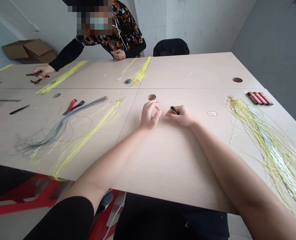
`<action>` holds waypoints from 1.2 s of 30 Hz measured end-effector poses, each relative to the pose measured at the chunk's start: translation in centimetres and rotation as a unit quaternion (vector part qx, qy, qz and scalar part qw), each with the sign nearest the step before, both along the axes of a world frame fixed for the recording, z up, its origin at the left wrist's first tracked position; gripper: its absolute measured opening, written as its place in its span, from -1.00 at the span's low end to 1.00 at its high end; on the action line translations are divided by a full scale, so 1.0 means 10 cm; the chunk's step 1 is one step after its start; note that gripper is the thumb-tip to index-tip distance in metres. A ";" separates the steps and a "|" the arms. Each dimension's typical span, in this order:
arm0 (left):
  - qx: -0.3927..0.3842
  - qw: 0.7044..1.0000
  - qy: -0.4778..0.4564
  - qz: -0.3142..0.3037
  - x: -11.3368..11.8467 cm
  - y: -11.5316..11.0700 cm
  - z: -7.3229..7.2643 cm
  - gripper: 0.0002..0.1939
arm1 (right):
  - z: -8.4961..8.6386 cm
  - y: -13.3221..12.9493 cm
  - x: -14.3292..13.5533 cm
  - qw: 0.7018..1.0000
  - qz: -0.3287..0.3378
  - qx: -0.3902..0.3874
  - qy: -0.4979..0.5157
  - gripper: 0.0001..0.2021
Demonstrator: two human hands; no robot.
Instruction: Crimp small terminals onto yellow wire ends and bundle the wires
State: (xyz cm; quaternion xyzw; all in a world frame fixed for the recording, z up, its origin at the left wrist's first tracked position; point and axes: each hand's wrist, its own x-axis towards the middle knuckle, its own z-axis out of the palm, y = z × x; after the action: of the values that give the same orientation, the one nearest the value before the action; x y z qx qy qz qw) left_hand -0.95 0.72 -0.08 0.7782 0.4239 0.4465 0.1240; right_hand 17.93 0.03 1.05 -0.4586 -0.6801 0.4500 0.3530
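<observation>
My left hand [150,115] is held just above the table, its thumb and forefinger pinched together. A thin strand [161,119], hard to make out, hangs at those fingertips. To its right, my right hand [183,115] is closed around a small black-and-yellow tool [174,110]; most of it is hidden in the fingers, so its kind does not show. The fingertips of both hands face each other, a short gap apart. A bundle of yellow cords [87,135] lies to the left of my left hand, beside a bundle of grey cords [62,125].
Red-and-black pliers [73,106] lie left. Yellow-and-white cords [268,143] and red-and-black tubes [260,98] are on the right, near a small label [212,113]. Across the table [173,166], a co-worker's hand [44,70] holds red-handled pliers [37,76]. A hole [152,97] lies beyond my hands.
</observation>
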 end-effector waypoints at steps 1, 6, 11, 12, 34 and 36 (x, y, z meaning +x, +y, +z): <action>-0.013 1.000 -0.016 -0.013 0.01 0.00 -0.01 -0.77 | 0.00 0.00 -0.01 1.000 0.000 0.000 -0.013 -0.71; -0.143 0.983 -0.061 -0.095 0.07 -0.03 -0.03 -0.66 | -0.01 0.00 -0.01 0.999 0.008 0.021 -0.025 -0.70; -0.167 0.979 -0.064 -0.095 0.09 -0.07 0.01 -0.78 | 0.01 0.00 0.00 0.999 0.014 0.029 -0.014 -0.75; -0.161 0.981 -0.063 -0.090 0.09 -0.07 0.01 -0.81 | 0.02 0.00 0.00 0.999 0.012 0.028 -0.014 -0.75; -0.172 0.978 -0.105 -0.048 0.09 -0.05 0.02 -0.79 | 0.01 0.00 0.01 1.000 0.006 0.017 -0.003 -0.81; -0.178 0.977 -0.104 -0.048 0.09 -0.05 0.02 -0.78 | 0.01 0.00 0.01 1.000 0.009 0.019 -0.001 -0.82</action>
State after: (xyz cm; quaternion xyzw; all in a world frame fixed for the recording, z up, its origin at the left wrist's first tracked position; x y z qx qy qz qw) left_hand -0.03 0.19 0.12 0.7128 0.4432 0.4358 0.3250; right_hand 18.02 0.01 1.15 -0.4460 -0.6931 0.4401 0.3564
